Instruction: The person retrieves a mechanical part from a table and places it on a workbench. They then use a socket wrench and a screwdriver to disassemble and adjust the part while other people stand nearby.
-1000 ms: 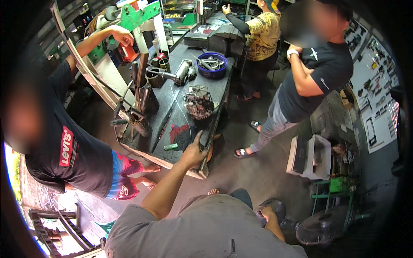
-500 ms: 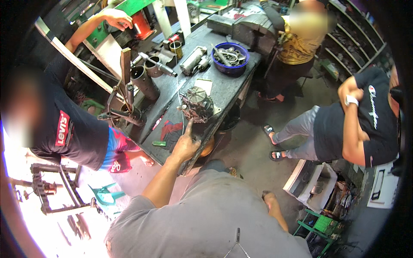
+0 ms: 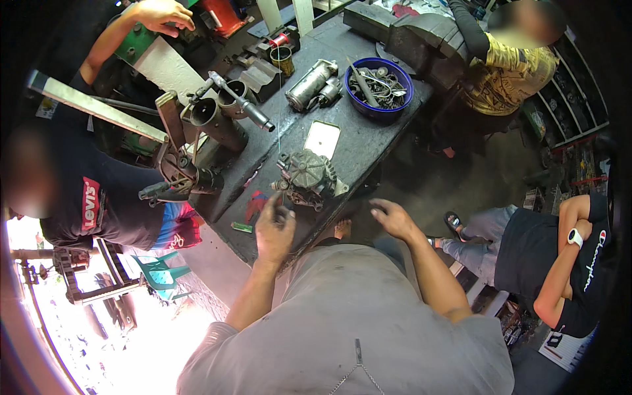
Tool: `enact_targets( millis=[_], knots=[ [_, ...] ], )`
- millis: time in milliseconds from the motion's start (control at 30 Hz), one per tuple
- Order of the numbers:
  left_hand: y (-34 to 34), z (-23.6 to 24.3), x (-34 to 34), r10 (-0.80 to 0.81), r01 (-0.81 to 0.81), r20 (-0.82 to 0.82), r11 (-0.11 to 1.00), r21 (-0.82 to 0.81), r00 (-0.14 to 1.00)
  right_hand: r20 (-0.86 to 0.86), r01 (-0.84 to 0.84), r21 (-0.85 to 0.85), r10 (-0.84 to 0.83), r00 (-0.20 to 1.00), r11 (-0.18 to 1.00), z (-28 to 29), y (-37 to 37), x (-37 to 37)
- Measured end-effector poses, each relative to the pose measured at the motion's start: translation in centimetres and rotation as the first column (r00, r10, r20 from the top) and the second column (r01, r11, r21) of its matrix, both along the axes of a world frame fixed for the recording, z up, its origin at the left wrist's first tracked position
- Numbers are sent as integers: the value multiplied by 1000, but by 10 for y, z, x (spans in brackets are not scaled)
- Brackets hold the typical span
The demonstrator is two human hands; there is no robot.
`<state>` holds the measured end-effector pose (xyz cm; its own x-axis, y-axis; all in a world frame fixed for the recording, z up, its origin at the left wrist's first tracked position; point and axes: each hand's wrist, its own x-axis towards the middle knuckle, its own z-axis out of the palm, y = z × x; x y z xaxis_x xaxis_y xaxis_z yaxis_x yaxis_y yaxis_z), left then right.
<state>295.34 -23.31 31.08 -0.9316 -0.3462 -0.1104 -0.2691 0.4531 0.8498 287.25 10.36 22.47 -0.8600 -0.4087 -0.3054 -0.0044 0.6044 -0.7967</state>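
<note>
A metal alternator (image 3: pixel 309 176) with a ribbed housing sits near the front edge of the dark workbench. Just short of its near left side is my left hand (image 3: pixel 275 234), fingers loosely bent and apart, with nothing seen in it. My right hand (image 3: pixel 394 220) hangs in the air past the bench's front edge, to the right of the alternator, its fingers half bent and empty. A red and dark rag (image 3: pixel 255 205) lies beside my left fingertips, partly hidden by them. Close to that hand rests a small green box (image 3: pixel 241 227).
Behind the alternator are a pale square plate (image 3: pixel 322 138), a cylindrical starter motor (image 3: pixel 312 85) and a blue basin (image 3: pixel 403 110) of metal parts. A large vise (image 3: pixel 428 41) stands farther back. Tool-filled metal tubes (image 3: pixel 220 125) line the left side. Three other people stand around the bench.
My right hand has come up from low beside my body to in front of the bench. The left hand has drawn back leftward from the alternator, its pointing finger now bent. The view has shifted.
</note>
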Motion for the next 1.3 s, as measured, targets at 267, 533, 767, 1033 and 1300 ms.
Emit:
enact_targets(
  millis=[267,533,767,1033,1300],
  knots=[
    [-30,-31,-69,344,-381,168,874,303,924,538,110,-203,17,842,973,-20,-84,-63],
    [-16,-35,-88,268,-166,164,870,-464,949,338,-135,-112,166,927,984,-40,-89,-84],
    [45,-10,-91,131,-97,47,892,-442,990,518,21,-307,149,842,952,-4,-8,-88],
    [228,10,-176,-139,119,-11,880,-459,990,315,120,-325,-12,949,938,-22,181,-115],
    [477,11,-303,-543,471,-94,792,-390,835,355,739,-346,-649,673,578,-21,386,-131]
  ],
)
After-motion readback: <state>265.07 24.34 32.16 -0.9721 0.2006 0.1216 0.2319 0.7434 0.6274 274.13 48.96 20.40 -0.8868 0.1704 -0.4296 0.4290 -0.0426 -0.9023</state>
